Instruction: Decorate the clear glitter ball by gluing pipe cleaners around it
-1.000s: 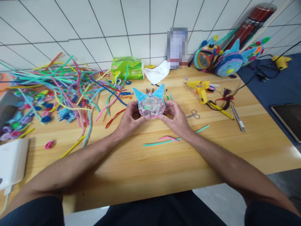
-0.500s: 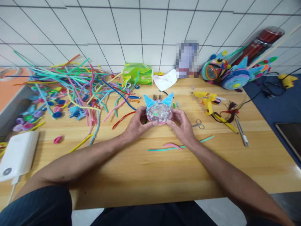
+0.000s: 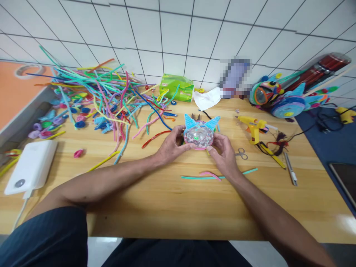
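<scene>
Between my two hands is a round, clear-domed craft piece (image 3: 199,138) with a pink rim and two blue pointed ears of pipe cleaner at its top. My left hand (image 3: 175,144) grips its left side, thumb along the lower rim. On the other side my right hand (image 3: 221,150) is closed on the right edge, its thumb near the bottom. Behind the piece, dark tool tips stick up, partly hidden. A green pipe cleaner (image 3: 194,177) and a short pink one (image 3: 210,174) lie on the table in front. Small scissors (image 3: 241,154) rest beside my right hand.
A heap of pipe cleaners (image 3: 91,85) covers the back left. A yellow glue gun (image 3: 253,128), a utility knife (image 3: 290,169) and finished craft figures (image 3: 289,105) are at right. A white power bank (image 3: 32,167) lies left; a green tissue pack (image 3: 176,88) stands against the wall.
The whole view has shifted and tilted slightly, so things appear farther right. Both hands keep the same hold on the craft piece, which now appears tipped a little differently.
</scene>
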`<action>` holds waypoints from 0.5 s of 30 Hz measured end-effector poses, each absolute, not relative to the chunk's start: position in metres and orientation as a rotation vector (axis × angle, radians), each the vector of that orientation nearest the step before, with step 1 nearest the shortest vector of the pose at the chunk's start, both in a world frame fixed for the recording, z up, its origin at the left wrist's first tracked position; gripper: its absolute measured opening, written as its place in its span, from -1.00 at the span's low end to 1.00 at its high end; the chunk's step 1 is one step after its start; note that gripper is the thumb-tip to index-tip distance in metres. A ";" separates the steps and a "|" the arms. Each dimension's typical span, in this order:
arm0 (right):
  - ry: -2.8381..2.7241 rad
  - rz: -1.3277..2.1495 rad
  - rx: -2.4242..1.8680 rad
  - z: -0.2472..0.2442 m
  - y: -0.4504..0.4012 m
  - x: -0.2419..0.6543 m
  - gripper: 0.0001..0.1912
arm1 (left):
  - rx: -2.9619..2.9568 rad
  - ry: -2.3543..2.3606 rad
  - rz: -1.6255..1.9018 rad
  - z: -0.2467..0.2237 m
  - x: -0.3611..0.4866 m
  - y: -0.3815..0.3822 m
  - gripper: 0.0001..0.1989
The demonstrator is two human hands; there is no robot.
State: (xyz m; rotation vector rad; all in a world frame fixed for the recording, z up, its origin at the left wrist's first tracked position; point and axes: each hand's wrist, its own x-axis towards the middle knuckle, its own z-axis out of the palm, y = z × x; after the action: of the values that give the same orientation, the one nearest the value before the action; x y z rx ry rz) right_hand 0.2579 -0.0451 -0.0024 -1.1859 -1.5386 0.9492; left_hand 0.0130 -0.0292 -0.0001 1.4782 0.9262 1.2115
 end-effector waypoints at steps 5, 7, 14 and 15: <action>-1.644 0.818 -1.203 -0.001 -0.046 0.259 -0.47 | 1.512 0.890 1.238 -0.001 0.015 -0.030 -0.26; -1.663 0.781 -1.213 -0.001 -0.046 0.258 -0.45 | 1.514 0.890 1.240 0.000 0.015 -0.031 -0.27; -1.664 0.771 -1.241 -0.002 -0.045 0.256 -0.43 | 1.550 1.005 1.193 0.004 0.011 -0.034 -0.25; -1.664 0.774 -1.241 -0.003 -0.045 0.256 -0.42 | 1.546 1.014 1.183 0.005 0.011 -0.033 -0.24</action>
State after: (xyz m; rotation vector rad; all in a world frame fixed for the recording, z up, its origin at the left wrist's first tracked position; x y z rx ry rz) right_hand 0.2563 -0.0450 -0.0026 -1.2410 -1.6641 0.7744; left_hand 0.0110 -0.0333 0.0049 1.5461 1.0140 1.1829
